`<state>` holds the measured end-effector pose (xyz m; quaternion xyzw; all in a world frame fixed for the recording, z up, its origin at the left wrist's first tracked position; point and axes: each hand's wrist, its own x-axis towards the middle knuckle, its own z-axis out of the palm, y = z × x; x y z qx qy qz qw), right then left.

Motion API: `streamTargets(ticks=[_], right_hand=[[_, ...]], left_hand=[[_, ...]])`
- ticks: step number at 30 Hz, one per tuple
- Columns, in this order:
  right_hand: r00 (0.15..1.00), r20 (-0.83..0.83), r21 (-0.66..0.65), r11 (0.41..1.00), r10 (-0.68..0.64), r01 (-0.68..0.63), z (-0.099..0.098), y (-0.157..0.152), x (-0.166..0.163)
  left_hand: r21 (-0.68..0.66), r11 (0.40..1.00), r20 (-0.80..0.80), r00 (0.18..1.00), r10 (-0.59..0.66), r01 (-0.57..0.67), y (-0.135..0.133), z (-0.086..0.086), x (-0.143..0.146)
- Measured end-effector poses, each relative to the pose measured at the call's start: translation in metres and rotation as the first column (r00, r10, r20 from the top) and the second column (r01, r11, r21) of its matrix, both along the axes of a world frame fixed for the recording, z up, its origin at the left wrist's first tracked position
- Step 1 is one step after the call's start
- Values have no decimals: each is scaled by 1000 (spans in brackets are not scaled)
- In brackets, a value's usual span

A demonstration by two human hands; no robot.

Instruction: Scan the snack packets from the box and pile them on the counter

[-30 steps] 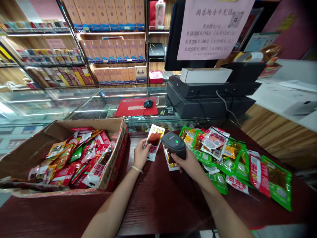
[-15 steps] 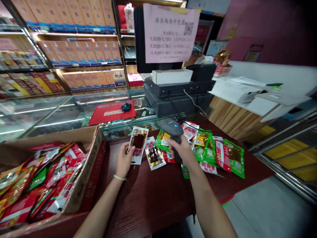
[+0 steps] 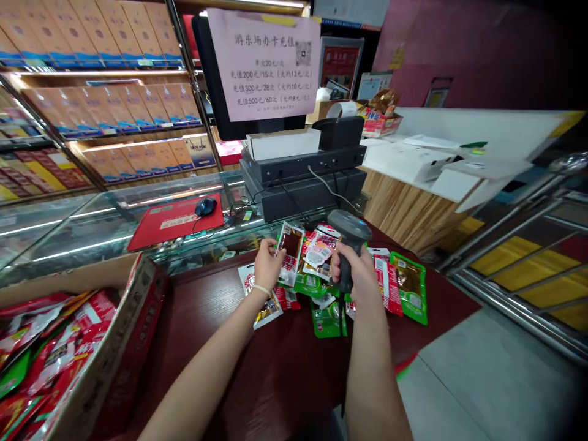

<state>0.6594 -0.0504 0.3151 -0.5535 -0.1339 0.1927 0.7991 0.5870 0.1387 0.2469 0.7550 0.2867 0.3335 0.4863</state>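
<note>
Pinched in my left hand point(image 3: 269, 267) is a flat snack packet point(image 3: 291, 251) with a dark brown window and a pale edge, held upright above the pile. My right hand point(image 3: 356, 269) is wrapped round the handle of a black barcode scanner point(image 3: 350, 228), whose head shows a small blue light. Under and around both hands lie several snack packets: a green one point(image 3: 329, 318) in front, a red and white one point(image 3: 387, 282) and a green one with a brown window point(image 3: 408, 286) to the right. Below my left wrist lies a silver-edged packet point(image 3: 267, 311).
An open cardboard box point(image 3: 138, 324) full of packets stands at the left of the dark red tabletop point(image 3: 197, 367). Behind are a red mouse pad point(image 3: 174, 222), a mouse point(image 3: 205, 207) and a monitor with a pink paper sign point(image 3: 271, 67). Metal railings point(image 3: 514, 245) stand at right.
My left hand has carried its packet rightward toward the pile. The scanner in my right hand has swung from pointing left to pointing right. The view has turned to the right.
</note>
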Motion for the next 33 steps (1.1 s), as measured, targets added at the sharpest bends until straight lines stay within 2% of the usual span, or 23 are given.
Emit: streamTargets(ticks=[4,8,11,15,18,22,26,30,33], right_hand=[[1000,-1,4,1000,17,-17,-3,0,3],[999,6,16,999,44,-44,-4,-1,1],[998,5,18,998,58,-58,-1,0,-1],[997,16,1,997,72,-72,3,4,-9],[990,50,13,992,128,-129,5,9,-19],[945,74,5,948,318,-319,9,20,-39],[886,45,5,887,461,-461,12,39,-64],[797,44,-59,798,602,-600,15,58,-95],[736,60,-111,737,674,-667,22,71,-120]], left_hand=[[97,993,-170,984,-47,64,-8,-2,13],[199,972,-190,978,-85,123,-11,-3,8],[196,974,-197,977,-76,115,-10,-2,-1],[94,993,-48,996,-73,77,-8,12,-16],[19,997,139,988,-71,69,-10,37,-38],[2,998,282,958,-56,58,-11,81,-97],[123,991,271,962,22,-57,4,114,-180],[258,920,218,946,241,-294,45,128,-266],[315,880,83,934,348,-355,87,127,-320]])
